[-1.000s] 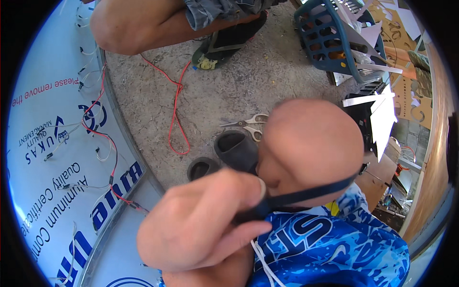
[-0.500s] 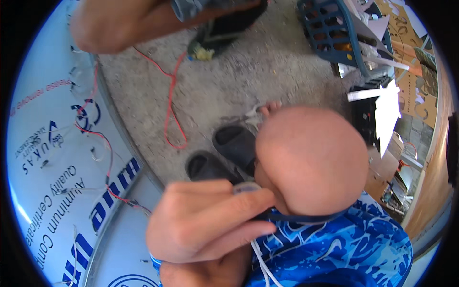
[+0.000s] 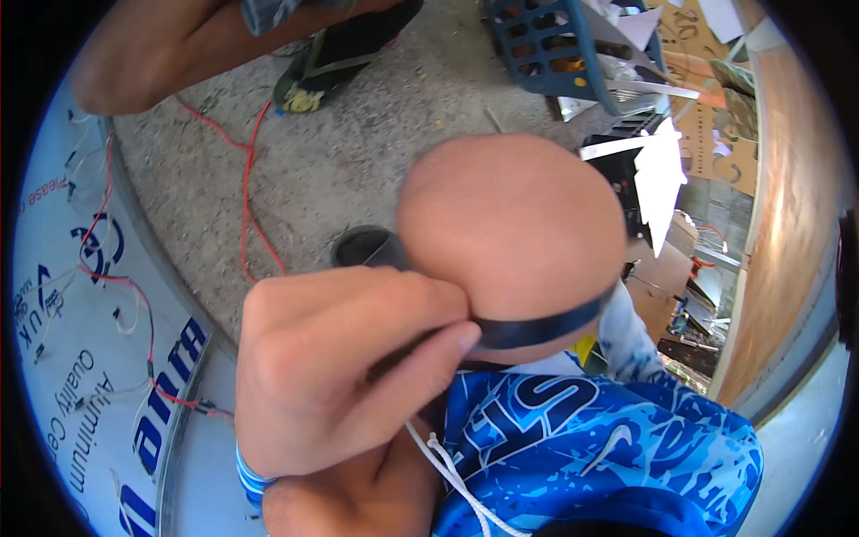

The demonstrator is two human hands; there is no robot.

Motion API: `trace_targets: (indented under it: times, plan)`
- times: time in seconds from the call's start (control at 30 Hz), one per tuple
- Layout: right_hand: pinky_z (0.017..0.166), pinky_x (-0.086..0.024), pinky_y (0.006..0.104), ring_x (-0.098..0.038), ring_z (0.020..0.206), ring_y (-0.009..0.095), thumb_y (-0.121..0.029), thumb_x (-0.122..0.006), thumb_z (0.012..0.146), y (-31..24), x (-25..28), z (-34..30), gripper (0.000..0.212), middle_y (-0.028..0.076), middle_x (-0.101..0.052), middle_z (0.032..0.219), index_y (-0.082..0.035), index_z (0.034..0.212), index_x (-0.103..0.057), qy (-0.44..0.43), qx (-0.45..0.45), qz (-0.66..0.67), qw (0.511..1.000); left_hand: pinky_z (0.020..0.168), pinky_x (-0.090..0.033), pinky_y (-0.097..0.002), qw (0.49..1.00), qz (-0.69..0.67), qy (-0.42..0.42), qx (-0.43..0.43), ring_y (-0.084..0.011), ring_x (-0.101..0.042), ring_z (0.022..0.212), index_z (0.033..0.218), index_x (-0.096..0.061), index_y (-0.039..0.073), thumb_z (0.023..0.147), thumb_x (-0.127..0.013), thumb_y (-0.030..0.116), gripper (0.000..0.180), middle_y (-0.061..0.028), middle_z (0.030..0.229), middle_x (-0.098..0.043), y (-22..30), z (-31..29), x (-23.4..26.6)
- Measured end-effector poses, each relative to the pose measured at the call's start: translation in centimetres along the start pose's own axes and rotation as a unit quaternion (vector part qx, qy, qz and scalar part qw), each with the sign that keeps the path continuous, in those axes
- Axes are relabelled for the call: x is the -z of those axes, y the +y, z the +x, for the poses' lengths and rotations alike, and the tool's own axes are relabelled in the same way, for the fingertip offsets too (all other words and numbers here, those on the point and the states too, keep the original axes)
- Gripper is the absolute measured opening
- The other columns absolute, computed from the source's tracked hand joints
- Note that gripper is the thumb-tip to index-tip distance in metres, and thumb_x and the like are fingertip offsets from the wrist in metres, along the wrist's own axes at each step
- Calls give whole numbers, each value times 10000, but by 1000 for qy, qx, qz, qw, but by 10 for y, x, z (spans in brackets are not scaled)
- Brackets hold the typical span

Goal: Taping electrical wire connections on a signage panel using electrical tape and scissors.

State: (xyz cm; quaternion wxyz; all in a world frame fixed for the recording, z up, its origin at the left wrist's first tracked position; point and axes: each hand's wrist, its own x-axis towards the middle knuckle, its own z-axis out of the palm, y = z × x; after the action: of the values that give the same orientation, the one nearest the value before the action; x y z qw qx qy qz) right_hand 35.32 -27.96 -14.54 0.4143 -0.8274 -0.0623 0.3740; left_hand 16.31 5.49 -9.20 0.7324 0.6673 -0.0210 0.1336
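Note:
My left hand (image 3: 353,358) is closed, its thumb and fingers pinched on one end of a flat black strip (image 3: 546,327) that looks like tape. The strip runs rightward along the near side of my bent bare knee (image 3: 510,224) and passes out of sight behind its right edge. Whether it sticks to the skin, I cannot tell. Below it are my blue patterned shorts (image 3: 573,430) with a white drawstring (image 3: 452,470). My right hand does not show in this view.
A bluish printed panel (image 3: 125,394) with red wires (image 3: 148,331) is at left. Another person's bent limb (image 3: 197,54) and a dark sandal (image 3: 340,58) are at the top left. A blue basket (image 3: 546,54), white scraps (image 3: 658,179) and a wooden board (image 3: 774,179) stand right.
The whole view has shifted, so floor things lie further left. My left hand and the strip appear higher, and more of the strip shows. The scissors on the floor have dropped from sight.

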Motion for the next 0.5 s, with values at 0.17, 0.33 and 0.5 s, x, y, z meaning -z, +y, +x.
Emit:
trace_targets:
  times: [0.17, 0.33, 0.5]
  plan:
    - [647, -497, 256, -571, 882, 160, -590, -811, 719, -75, 16, -104, 636, 68, -502, 1140, -84, 1005, -553, 18, 100, 214, 972, 550, -364, -228, 999, -1, 19, 34, -95, -540, 611, 821, -698, -28, 739, -754, 18, 110, -108, 902, -649, -1, 7, 8]
    - [617, -547, 263, -575, 933, 207, -670, -916, 502, -100, -38, -158, 893, 149, -465, 1106, -82, 1023, -490, -215, 147, 190, 947, 663, -457, -248, 1000, -25, 8, -11, -112, -589, 739, 832, -672, -29, 746, -708, 41, 117, -111, 1014, -657, -10, 27, -3]
    - [778, -495, 367, -494, 992, 275, -757, -793, 660, -93, -63, -169, 914, 162, -444, 1119, -43, 1123, -457, -328, 70, 59, 940, 688, -452, -253, 999, -3, -25, -29, -98, -574, 737, 787, -613, -30, 781, -664, 66, 108, -63, 834, -642, -8, 46, -4]
